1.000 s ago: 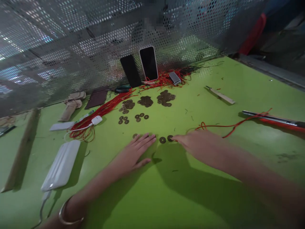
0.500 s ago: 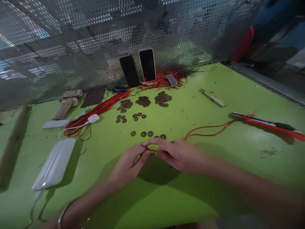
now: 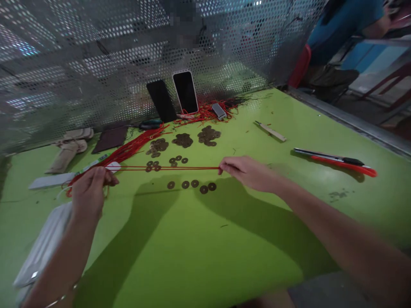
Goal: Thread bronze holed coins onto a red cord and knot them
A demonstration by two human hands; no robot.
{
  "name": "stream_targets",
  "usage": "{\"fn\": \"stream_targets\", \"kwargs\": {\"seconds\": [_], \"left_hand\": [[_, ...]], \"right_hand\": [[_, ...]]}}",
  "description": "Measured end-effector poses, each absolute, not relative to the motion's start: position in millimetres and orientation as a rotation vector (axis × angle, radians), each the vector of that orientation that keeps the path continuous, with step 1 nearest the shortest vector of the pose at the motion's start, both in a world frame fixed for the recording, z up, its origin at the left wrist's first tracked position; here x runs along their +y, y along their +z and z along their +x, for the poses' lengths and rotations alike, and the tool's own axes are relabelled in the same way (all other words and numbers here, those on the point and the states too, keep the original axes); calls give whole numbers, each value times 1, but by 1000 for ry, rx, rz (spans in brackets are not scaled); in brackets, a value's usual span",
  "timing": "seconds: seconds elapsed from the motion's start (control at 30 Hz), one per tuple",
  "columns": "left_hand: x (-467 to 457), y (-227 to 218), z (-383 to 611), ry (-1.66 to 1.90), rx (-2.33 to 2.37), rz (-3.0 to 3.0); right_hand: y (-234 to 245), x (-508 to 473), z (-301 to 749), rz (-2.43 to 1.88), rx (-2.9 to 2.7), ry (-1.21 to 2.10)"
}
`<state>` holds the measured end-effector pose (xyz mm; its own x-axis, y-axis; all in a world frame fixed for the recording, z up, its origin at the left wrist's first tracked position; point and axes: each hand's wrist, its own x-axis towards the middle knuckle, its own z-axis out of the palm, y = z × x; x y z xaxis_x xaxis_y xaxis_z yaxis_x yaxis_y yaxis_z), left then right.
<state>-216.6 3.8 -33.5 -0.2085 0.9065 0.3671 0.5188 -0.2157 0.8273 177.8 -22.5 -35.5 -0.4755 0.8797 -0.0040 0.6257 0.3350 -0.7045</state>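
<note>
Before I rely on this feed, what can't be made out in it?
All in the head view:
Gripped parts of the red cord: covered by the left hand and right hand.
Right side of the white device: behind the left forearm.
Back right coin pile: overlap hides the count.
Markings on front coins: too small.

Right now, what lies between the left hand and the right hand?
In the head view, two strands of red cord run nearly straight from the left hand to the right hand.
</note>
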Motion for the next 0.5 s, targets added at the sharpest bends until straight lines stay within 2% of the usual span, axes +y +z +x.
{"fn": "stream_targets", "kwargs": {"seconds": [0.1,0.23,0.37,0.43,0.5], "left_hand": [[10,-32,-231,1715,1683,1371],[11,-24,-245,1948,1615,1179],[13,-21,-255,1992,1683,885],[15,-21,-257,1954,1701,879],[13,-20,-251,2085,1769,1002]], "right_hand": [[-36,-13,190,-1417,-2208,838],[-35,-7,201,-1472,-2183,783],[-37,-5,205,-1480,-2165,746],[-38,-6,203,-1485,-2158,728],[-38,-8,199,-1470,-2146,694]]}}
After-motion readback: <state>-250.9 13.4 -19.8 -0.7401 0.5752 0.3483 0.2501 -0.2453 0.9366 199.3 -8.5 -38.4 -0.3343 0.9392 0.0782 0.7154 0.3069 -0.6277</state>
